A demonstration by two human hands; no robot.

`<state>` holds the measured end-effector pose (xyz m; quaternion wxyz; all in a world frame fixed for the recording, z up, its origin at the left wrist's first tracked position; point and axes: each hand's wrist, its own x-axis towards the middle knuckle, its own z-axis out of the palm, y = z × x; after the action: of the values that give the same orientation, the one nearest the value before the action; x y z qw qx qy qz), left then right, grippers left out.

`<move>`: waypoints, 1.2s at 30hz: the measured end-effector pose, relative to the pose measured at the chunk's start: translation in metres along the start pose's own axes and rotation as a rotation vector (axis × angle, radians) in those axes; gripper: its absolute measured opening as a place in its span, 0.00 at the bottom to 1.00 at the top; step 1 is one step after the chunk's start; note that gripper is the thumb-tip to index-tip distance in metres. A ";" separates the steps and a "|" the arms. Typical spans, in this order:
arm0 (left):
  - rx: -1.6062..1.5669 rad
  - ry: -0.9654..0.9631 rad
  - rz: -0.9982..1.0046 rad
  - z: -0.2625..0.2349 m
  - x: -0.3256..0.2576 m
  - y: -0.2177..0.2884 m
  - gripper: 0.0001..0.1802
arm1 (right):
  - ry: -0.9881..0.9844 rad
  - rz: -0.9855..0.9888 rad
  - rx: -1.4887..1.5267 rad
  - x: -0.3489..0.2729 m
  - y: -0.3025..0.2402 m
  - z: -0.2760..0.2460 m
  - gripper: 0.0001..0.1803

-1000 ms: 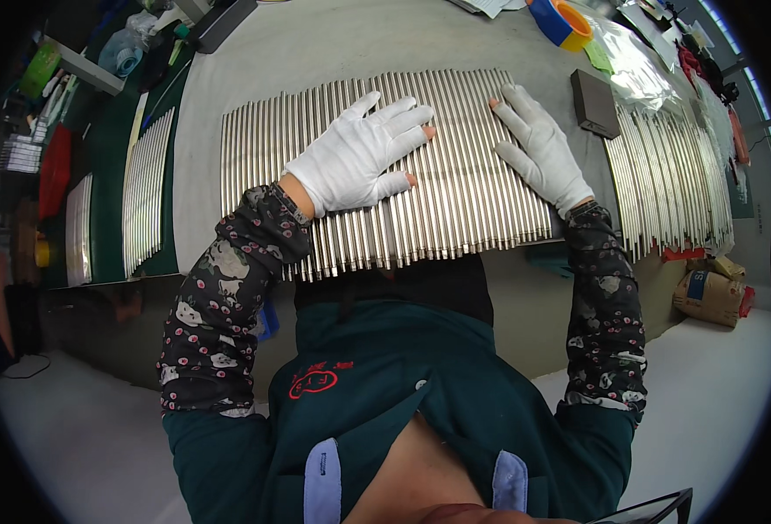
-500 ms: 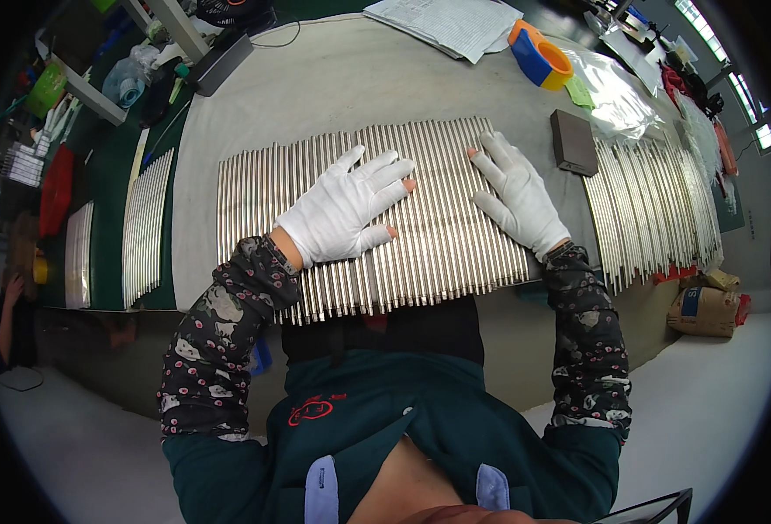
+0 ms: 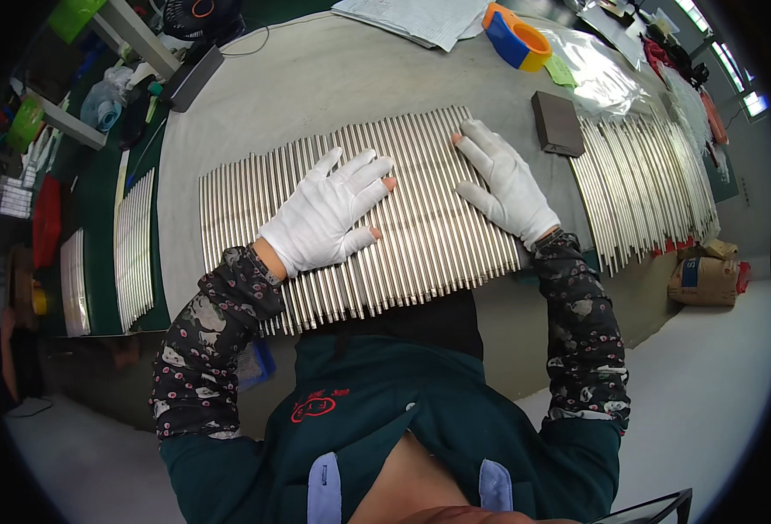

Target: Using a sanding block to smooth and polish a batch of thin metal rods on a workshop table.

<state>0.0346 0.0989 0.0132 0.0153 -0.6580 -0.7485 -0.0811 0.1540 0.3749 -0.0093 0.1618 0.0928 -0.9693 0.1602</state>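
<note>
- Left hand (image 3: 326, 214), in a white fabric glove with cut-off fingertips, lies palm down with fingers spread on the row of thin, silver-coloured metal rods (image 3: 359, 218). It grips nothing; the flat, splayed contact probably spreads pressure over many rods at once and keeps them from rolling.
- Right hand (image 3: 503, 182), gloved the same way, also rests flat and open on the right part of the same row, fingers pointing away from the body and loosely together.
- The rods lie side by side, touching, in a single layer on the grey worktable (image 3: 315, 87), directly in front of the person, near ends overhanging the table's front edge.
- A second batch of similar rods (image 3: 647, 188) lies to the right, apart from the first.
- A dark rectangular block (image 3: 557, 123) sits between the two batches, at their far end.
- A blue-and-orange tape dispenser (image 3: 516, 37) sits further back, near stacked paper sheets (image 3: 416, 17).
</note>
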 end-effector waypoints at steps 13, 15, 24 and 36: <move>-0.076 -0.074 0.307 -0.011 0.080 0.026 0.33 | 0.601 0.189 -0.241 0.011 0.034 -0.030 0.25; -0.085 -0.009 0.341 0.005 0.093 0.032 0.32 | 0.499 0.368 -0.386 0.015 0.047 -0.036 0.35; -0.093 0.032 0.383 0.017 0.119 0.057 0.19 | 0.143 0.861 -0.592 0.006 0.060 -0.028 0.41; -0.206 -0.400 0.336 -0.002 0.162 0.075 0.13 | 0.357 0.628 -0.204 -0.135 -0.071 -0.054 0.39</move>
<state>0.0872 0.2670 0.0435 -0.1866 -0.7740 -0.6047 -0.0218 0.3111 0.3448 0.0130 0.2797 -0.2549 -0.9181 0.1182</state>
